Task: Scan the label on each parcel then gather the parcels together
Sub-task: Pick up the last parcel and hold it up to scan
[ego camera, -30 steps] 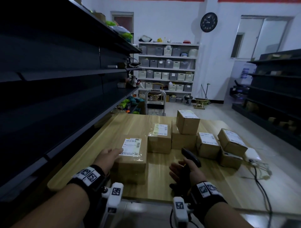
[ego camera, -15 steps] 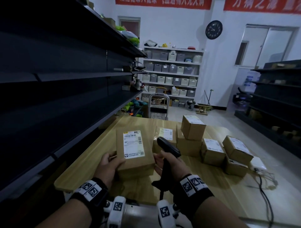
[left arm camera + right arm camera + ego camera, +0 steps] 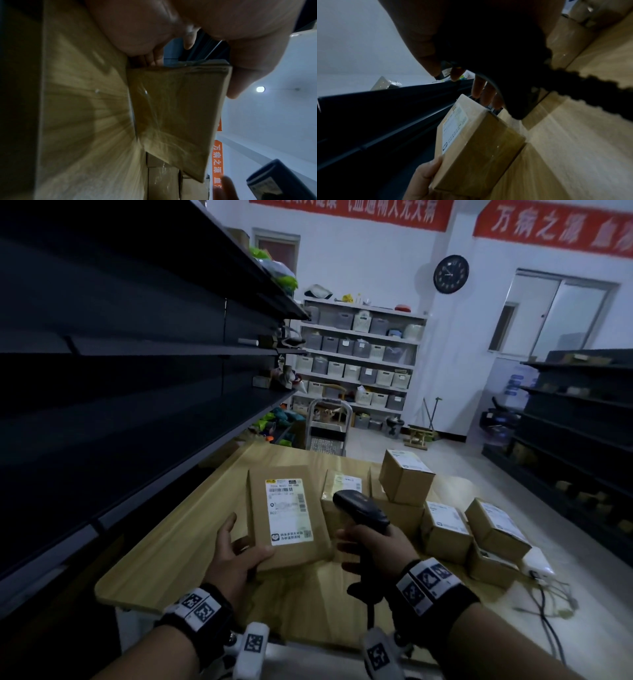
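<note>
The left hand [image 3: 236, 559] grips a flat labelled parcel [image 3: 287, 518] tilted up above the wooden table [image 3: 164, 549]. Just right of the parcel, the right hand [image 3: 380, 549] clasps a black barcode scanner [image 3: 359, 508]; beyond the parcel, other parcels [image 3: 445, 529] cluster.

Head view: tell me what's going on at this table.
A person is scanning parcels. The left hand holds a flat parcel tilted up off the wooden table, its label facing them. The right hand grips a black scanner beside it, pointing away from the person. The other parcels sit clustered on the table to the right, some stacked.
</note>
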{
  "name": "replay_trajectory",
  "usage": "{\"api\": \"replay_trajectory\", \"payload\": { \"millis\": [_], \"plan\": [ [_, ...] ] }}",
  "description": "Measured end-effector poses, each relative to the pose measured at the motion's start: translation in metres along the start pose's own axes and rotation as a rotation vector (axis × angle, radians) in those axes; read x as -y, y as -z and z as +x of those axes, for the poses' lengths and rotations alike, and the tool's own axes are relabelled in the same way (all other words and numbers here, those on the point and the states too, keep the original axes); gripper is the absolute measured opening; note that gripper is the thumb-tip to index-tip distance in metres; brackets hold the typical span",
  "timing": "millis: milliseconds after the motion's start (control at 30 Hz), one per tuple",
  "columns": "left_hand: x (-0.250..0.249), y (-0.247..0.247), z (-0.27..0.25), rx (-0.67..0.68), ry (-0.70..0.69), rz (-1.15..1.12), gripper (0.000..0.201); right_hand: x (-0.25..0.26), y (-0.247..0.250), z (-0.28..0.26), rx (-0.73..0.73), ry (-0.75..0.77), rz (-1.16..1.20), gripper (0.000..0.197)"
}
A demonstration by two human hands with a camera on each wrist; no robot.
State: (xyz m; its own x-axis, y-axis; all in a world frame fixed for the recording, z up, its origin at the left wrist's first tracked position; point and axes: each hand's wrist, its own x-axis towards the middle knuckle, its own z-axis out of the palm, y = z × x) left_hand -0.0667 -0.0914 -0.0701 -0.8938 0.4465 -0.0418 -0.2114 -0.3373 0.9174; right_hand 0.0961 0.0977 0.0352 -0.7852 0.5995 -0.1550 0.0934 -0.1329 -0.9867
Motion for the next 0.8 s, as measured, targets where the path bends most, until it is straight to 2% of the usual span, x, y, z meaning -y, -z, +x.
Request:
{"api": "replay_trajectory", "payload": {
  "millis": [67,167,267,433,800],
  "plan": [
    [0.006,0.005,0.003,-0.018,-0.021,-0.021,0.115,0.012,-0.001,-0.007,0.027,-0.009,-0.142,0.006],
    [0.011,0.008,0.004,-0.043,-0.069,-0.011,0.121,0.029,-0.004,-0.014,0.054,-0.037,-0.296,0.014],
    [0.012,0.009,0.002,-0.047,-0.121,0.018,0.127,0.042,-0.011,-0.016,0.091,-0.093,-0.306,0.014],
    [0.015,0.008,0.002,-0.049,-0.194,0.138,0.112,0.061,-0.018,-0.029,0.095,-0.146,-0.301,0.016],
    [0.010,0.004,-0.002,-0.068,-0.220,0.206,0.107,0.071,-0.011,-0.053,0.079,-0.202,-0.193,0.013]
  ]
}}
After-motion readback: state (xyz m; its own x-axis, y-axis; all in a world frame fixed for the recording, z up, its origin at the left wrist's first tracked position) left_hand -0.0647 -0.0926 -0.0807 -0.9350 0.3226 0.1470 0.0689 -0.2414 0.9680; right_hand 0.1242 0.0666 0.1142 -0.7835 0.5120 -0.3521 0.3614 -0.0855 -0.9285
